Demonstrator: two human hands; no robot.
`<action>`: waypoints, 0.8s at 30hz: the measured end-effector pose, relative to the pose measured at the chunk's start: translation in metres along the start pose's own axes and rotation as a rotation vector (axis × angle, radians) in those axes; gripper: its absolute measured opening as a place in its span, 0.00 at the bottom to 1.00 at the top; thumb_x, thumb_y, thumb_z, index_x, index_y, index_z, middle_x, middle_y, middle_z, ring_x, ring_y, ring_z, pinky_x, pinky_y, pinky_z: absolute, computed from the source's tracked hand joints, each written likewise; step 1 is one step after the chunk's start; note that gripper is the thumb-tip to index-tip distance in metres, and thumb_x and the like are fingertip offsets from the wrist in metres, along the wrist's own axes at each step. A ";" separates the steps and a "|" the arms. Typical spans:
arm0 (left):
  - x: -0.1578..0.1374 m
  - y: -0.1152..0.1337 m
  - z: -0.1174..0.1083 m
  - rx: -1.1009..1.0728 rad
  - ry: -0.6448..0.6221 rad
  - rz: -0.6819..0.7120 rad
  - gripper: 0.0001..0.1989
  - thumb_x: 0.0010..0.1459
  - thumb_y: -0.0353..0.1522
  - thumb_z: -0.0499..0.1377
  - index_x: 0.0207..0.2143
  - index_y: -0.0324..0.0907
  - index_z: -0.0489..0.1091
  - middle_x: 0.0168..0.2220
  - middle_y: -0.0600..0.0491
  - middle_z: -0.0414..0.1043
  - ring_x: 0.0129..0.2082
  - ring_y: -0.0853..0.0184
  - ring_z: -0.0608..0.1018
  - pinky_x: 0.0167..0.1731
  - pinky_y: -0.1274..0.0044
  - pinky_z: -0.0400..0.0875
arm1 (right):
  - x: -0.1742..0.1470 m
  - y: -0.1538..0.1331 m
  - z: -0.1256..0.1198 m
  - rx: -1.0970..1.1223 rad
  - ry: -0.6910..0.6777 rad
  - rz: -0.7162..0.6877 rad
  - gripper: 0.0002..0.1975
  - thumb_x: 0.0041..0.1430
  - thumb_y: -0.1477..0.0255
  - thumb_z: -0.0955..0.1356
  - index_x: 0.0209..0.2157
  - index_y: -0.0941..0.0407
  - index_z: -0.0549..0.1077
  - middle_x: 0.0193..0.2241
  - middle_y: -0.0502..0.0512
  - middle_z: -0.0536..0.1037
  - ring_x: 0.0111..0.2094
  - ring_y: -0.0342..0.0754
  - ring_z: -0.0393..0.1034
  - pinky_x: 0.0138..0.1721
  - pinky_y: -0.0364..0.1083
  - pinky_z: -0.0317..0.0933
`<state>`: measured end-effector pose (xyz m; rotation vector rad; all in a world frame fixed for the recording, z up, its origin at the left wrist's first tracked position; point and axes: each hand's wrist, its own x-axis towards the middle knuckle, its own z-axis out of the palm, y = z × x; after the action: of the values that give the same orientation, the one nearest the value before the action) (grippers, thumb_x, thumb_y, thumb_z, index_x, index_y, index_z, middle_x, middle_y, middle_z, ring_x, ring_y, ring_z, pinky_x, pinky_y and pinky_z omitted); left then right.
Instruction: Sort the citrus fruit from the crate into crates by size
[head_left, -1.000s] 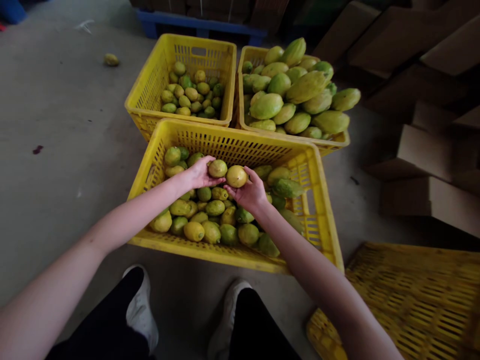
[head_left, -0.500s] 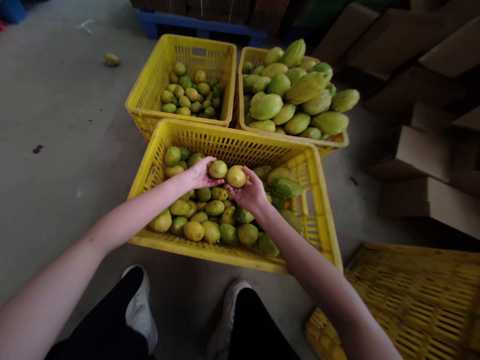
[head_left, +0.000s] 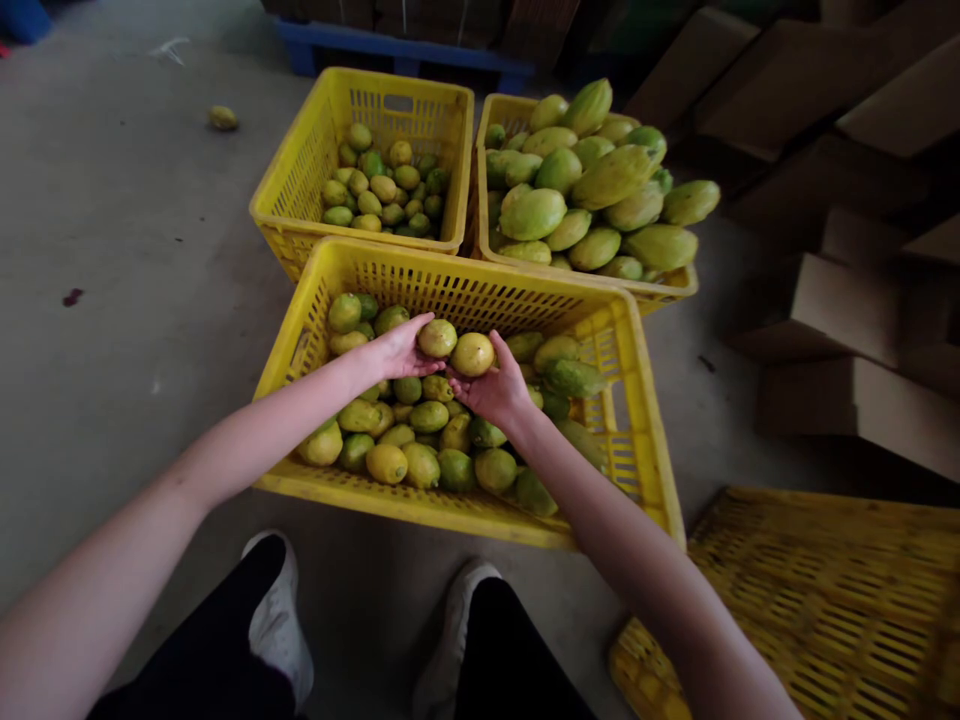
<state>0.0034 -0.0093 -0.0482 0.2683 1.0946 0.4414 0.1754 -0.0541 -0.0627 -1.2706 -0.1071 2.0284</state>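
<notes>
My left hand (head_left: 405, 346) is closed round a small, round greenish-yellow papaya (head_left: 437, 339). Beside it, my right hand (head_left: 496, 384) grips a yellower papaya (head_left: 472, 354) from below and from the right. The two fruits are side by side, almost touching, above the near yellow crate (head_left: 465, 515). Inside that crate lie many green and yellow papayas (head_left: 430, 416), some partly covered by my hands and forearms.
Behind stand a yellow crate (head_left: 268, 190) of smaller round fruit and another crate (head_left: 585, 275) heaped with larger, longer papayas (head_left: 615, 177). One fruit (head_left: 223, 118) lies on the floor at left. Cardboard boxes (head_left: 840, 310) and a yellow slatted crate (head_left: 825, 600) occupy the right.
My hands stay nearly in place, still holding the same two papayas. The right thumb has lifted slightly and the fingers have shifted a little. The crates have not moved.
</notes>
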 end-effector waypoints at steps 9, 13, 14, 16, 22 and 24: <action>0.006 0.000 -0.004 0.011 0.018 0.011 0.19 0.65 0.48 0.57 0.39 0.42 0.73 0.28 0.49 0.74 0.23 0.66 0.76 0.21 0.78 0.72 | 0.003 0.001 -0.003 -0.040 0.002 -0.003 0.27 0.65 0.47 0.60 0.39 0.56 0.75 0.23 0.59 0.79 0.22 0.51 0.72 0.21 0.47 0.69; 0.002 -0.001 0.001 0.012 0.058 0.028 0.19 0.68 0.47 0.54 0.37 0.41 0.72 0.27 0.51 0.72 0.23 0.68 0.73 0.21 0.79 0.71 | -0.001 0.001 0.002 -0.047 0.038 -0.018 0.24 0.66 0.51 0.60 0.39 0.56 0.75 0.22 0.57 0.79 0.21 0.50 0.72 0.21 0.47 0.68; 0.002 -0.002 0.002 0.013 0.064 0.033 0.20 0.68 0.47 0.54 0.36 0.40 0.72 0.27 0.51 0.72 0.24 0.68 0.73 0.22 0.79 0.71 | -0.003 0.001 0.003 -0.051 0.040 -0.019 0.23 0.66 0.52 0.60 0.38 0.56 0.75 0.22 0.57 0.78 0.21 0.50 0.71 0.21 0.46 0.68; 0.002 -0.003 0.002 0.015 0.067 0.048 0.20 0.68 0.47 0.55 0.36 0.40 0.72 0.27 0.51 0.73 0.25 0.68 0.73 0.25 0.79 0.71 | -0.005 0.000 0.004 -0.059 0.038 -0.023 0.21 0.66 0.54 0.61 0.38 0.56 0.75 0.21 0.57 0.78 0.20 0.49 0.71 0.21 0.46 0.68; 0.001 -0.005 0.001 0.064 0.045 0.173 0.11 0.64 0.40 0.62 0.36 0.41 0.72 0.32 0.49 0.75 0.31 0.65 0.75 0.32 0.75 0.72 | -0.002 -0.002 -0.002 -0.063 0.031 -0.104 0.09 0.60 0.64 0.67 0.39 0.53 0.71 0.24 0.52 0.79 0.23 0.50 0.73 0.22 0.47 0.70; -0.003 -0.005 0.002 0.131 0.043 0.250 0.07 0.63 0.37 0.63 0.38 0.42 0.72 0.34 0.50 0.75 0.34 0.65 0.76 0.33 0.76 0.71 | 0.002 -0.002 -0.005 -0.074 0.043 -0.175 0.10 0.58 0.63 0.69 0.40 0.51 0.70 0.28 0.51 0.80 0.25 0.50 0.75 0.23 0.47 0.71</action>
<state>0.0051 -0.0148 -0.0473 0.5167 1.1380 0.6014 0.1796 -0.0532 -0.0660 -1.3025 -0.2657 1.8621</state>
